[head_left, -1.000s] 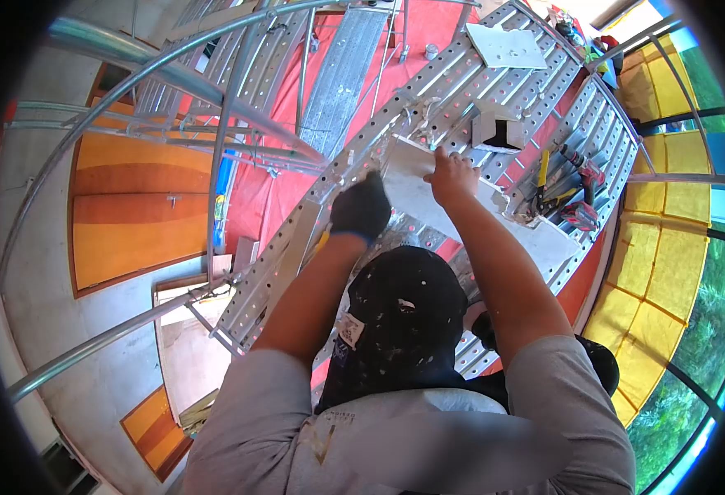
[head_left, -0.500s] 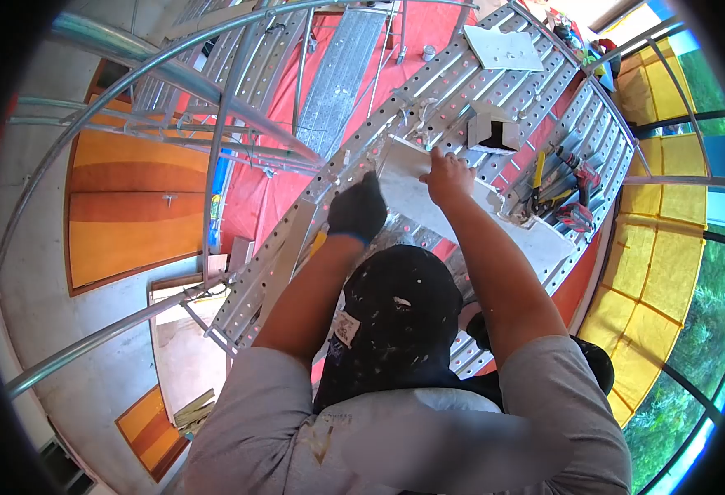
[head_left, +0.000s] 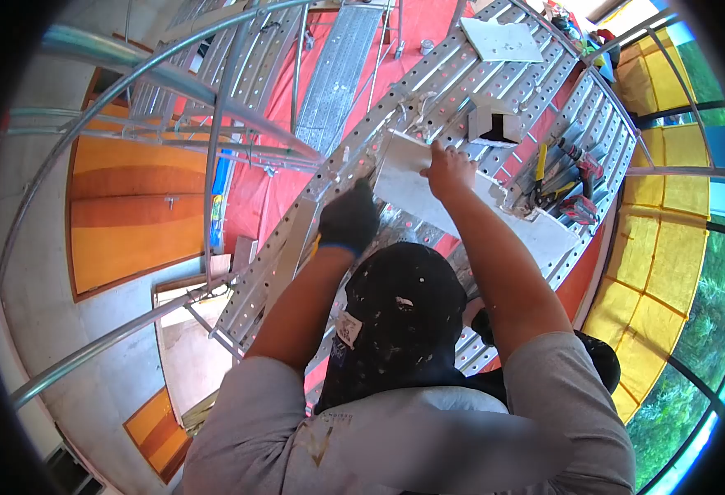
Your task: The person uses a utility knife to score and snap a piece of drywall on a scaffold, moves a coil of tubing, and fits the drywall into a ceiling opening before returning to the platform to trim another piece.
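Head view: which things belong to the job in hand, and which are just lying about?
Seemingly in the job:
- pale board, under the right hand
- gloved left hand near its end; grip unclear

Apparently lying about:
- white panel
- open box
- drill
- yellow-handled tool

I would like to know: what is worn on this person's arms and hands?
The left hand wears a dark, blackish glove with a blue edge at the wrist. The right hand has no glove. Both sleeves are grey and short, leaving the forearms uncovered.
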The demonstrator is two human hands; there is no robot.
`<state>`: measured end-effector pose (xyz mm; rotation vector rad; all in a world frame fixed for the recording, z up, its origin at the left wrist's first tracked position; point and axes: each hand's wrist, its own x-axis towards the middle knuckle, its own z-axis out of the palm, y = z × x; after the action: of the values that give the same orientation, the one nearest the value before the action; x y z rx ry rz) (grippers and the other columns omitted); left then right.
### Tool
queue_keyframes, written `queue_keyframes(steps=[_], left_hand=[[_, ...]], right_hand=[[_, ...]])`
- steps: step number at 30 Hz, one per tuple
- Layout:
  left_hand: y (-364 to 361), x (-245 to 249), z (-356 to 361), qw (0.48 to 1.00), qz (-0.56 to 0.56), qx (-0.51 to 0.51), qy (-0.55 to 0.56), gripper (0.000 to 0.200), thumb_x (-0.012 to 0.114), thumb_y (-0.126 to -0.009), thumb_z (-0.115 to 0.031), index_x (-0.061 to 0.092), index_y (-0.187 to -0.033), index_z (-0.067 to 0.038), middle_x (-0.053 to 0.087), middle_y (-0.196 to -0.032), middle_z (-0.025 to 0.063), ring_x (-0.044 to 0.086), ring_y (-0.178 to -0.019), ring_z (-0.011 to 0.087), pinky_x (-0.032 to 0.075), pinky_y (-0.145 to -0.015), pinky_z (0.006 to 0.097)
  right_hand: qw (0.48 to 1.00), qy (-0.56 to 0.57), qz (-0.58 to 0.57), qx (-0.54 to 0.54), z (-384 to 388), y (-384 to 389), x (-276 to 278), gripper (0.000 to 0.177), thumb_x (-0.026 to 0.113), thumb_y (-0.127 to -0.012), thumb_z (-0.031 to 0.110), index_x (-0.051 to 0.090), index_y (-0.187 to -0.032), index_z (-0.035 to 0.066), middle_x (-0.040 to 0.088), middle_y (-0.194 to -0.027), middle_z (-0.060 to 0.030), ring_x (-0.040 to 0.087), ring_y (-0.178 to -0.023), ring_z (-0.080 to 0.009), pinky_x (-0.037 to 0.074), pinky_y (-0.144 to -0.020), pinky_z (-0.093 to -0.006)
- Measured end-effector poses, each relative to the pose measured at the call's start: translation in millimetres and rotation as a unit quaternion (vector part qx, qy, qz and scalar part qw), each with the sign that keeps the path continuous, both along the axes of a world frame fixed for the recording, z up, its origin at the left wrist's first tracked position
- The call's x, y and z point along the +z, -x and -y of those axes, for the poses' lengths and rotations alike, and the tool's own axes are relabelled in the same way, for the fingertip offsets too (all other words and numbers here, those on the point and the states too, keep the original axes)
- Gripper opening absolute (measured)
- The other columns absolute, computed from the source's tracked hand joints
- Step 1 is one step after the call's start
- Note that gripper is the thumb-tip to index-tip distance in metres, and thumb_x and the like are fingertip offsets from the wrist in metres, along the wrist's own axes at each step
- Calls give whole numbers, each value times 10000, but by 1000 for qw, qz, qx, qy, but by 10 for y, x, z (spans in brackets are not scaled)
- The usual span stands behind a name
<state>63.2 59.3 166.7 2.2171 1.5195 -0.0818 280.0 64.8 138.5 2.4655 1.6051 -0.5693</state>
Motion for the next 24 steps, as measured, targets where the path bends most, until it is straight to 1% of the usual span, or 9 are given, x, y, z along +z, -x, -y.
queue_keyframes(steps=[2,3,6,9,12,13,20,21,24], left_hand=[[-119,-244,-219,997,33,-24,-60,300,557,-921,-201,573,-1184,-56,713,-828,228,721,-790,414,558,-672,538],[-214,-266,-277,996,5,-41,-81,269,537,-929,-178,582,-1166,-59,713,-825,223,721,-772,405,559,-657,529],[-96,-197,-138,997,25,-22,-71,244,522,-931,-177,587,-1135,-60,716,-823,215,723,-767,403,560,-657,527],[54,-38,18,1000,-23,-12,-12,231,517,-924,-169,580,-1118,-61,715,-819,216,720,-763,415,556,-666,542],[-75,-153,-192,1000,8,-12,-26,227,513,-929,-178,563,-1116,-59,712,-820,225,716,-790,434,549,-685,563],[-165,-139,-222,998,18,-25,-51,261,473,-948,-181,626,-1077,-14,731,-883,233,735,-830,416,577,-730,520],[54,65,-3,999,-33,-9,23,288,489,-942,-171,583,-1158,-4,729,-846,230,736,-787,411,580,-707,543],[8,125,-35,1000,-19,-10,6,297,487,-942,-175,588,-1165,-6,731,-859,232,736,-801,413,578,-714,542],[-248,-245,-296,998,24,-24,-46,241,491,-977,-210,536,-1151,-49,711,-847,260,727,-789,428,555,-700,581]], right_hand=[[1000,15,-16,0,1,21,-6,605,781,-872,417,515,-1353,165,654,-1310,-101,591,-1269,-328,448,-1020,-555],[1000,16,-19,-1,-3,5,1,605,780,-872,416,514,-1356,166,653,-1310,-101,590,-1272,-328,448,-1023,-555],[1000,16,-13,6,17,16,36,601,776,-877,415,514,-1359,170,649,-1314,-102,584,-1281,-327,442,-1037,-557],[1000,1,1,-2,-9,9,78,589,768,-884,417,516,-1358,174,644,-1319,-103,576,-1293,-325,436,-1050,-557],[999,29,-17,-1,-37,40,74,577,758,-893,417,516,-1356,171,639,-1324,-105,568,-1301,-324,436,-1054,-551],[999,33,-24,-3,-22,35,84,579,757,-894,416,514,-1357,170,639,-1324,-106,568,-1301,-324,436,-1054,-550],[1000,4,-8,2,-18,30,29,572,770,-885,414,514,-1319,145,645,-1313,-121,577,-1280,-342,440,-1014,-566],[1000,8,-14,1,12,48,40,570,771,-884,411,514,-1317,144,647,-1308,-123,577,-1280,-343,440,-1016,-568],[1000,2,-25,4,72,59,2,549,775,-882,389,528,-1311,150,655,-1282,-118,582,-1269,-346,438,-1019,-567]])
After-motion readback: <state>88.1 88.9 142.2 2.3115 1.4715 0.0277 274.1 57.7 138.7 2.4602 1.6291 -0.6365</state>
